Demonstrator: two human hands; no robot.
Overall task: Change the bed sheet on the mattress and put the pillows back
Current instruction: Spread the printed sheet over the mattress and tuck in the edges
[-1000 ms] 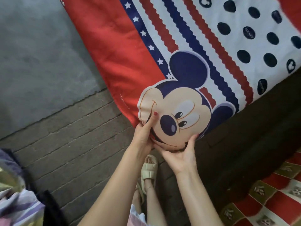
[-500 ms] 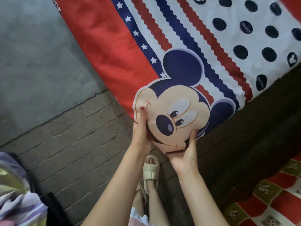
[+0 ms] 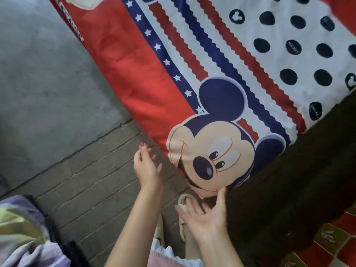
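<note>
Grey brick floor (image 3: 81,182) below; cartoon-printed red, white and blue sheet (image 3: 192,93) covering corner, left hand (image 3: 147,168) released, right hand (image 3: 208,218) open, thumb seemingly tucking.

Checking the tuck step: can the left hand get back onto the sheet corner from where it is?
Probably yes. The left hand is open, off the sheet corner, with only bare floor between them; the right hand sits lower, thumb at the corner's bottom edge.
</note>
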